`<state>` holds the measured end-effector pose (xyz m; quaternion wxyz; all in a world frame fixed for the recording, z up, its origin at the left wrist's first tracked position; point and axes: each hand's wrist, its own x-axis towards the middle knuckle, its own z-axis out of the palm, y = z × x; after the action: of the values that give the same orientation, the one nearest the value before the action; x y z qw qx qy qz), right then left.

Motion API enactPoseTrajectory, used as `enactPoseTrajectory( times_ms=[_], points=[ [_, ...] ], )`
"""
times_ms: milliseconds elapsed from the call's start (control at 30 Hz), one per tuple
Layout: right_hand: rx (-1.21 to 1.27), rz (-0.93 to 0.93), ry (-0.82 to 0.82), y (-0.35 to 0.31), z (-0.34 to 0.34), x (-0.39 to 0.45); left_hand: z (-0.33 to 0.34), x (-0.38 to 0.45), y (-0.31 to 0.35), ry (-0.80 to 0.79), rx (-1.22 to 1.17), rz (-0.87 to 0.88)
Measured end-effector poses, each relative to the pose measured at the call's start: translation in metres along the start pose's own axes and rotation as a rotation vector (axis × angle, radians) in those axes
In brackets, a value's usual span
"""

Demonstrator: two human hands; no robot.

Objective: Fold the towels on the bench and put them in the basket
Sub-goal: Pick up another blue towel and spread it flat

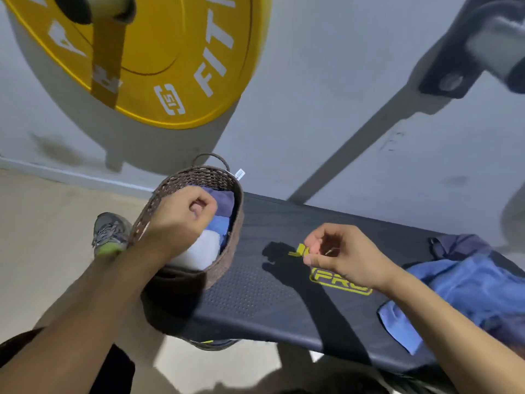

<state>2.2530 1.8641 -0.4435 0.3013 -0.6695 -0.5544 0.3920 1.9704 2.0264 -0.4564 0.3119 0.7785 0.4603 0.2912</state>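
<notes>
A brown woven basket (227, 245) sits at the left end of a dark padded bench (255, 291), its loop handle at the far rim and a small white tag hanging beside that handle. Inside the basket lie folded towels packed side by side: a purple one (224, 199) at the far end, a blue one (221, 223) in the middle, and a white one (199, 250) nearest the person. The left hand (181, 217) hovers over the basket's opening, above the white and blue towels, with its fingers curled loosely inward; it appears to hold nothing, though the blur makes it hard to tell whether the fingertips touch the cloth. The right hand (338, 254) is above the middle of the bench, over the yellow logo (335, 277) printed on the pad, fingers loosely bent with thumb and forefinger close together, and nothing visible between them. At the right end of the bench lies a loose heap of unfolded towels (466, 291), blue on top with a purple-grey one behind it, well apart from the basket. A yellow weight plate (170, 52) hangs above against the pale wall, and a grey sports shoe (109, 234) rests on the floor just left of the basket.
</notes>
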Motion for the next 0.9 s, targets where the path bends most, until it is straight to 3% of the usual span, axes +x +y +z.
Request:
enactPoseTrajectory(
  times_ms=[133, 300, 400, 467, 667, 767, 900],
  points=[
    [-0.103, 0.141, 0.094, 0.052, -0.070, -0.065, 0.099, -0.020, 0.065, -0.385, -0.027, 0.097],
    [-0.401, 0.313, 0.367, 0.126, -0.140, -0.135, 0.219, -0.046, 0.143, -0.632, -0.058, 0.180],
    [-0.573, 0.537, 0.300, 0.163, -0.156, -0.159, 0.284, -0.058, 0.181, -0.658, -0.043, 0.203],
    [-0.530, 0.635, 0.265, 0.181, -0.155, -0.163, 0.319, -0.066, 0.202, -0.662, -0.079, 0.195],
    [-0.329, 0.675, 0.490, 0.215, -0.163, -0.162, 0.388, -0.078, 0.220, -0.842, -0.040, 0.119],
    [-0.351, 0.683, 0.431, 0.226, -0.158, -0.156, 0.405, -0.077, 0.214, -0.837, 0.084, 0.133],
    [-0.306, 0.606, 0.561, 0.231, -0.159, -0.143, 0.413, -0.070, 0.209, -0.828, -0.010, 0.042]
  ],
)
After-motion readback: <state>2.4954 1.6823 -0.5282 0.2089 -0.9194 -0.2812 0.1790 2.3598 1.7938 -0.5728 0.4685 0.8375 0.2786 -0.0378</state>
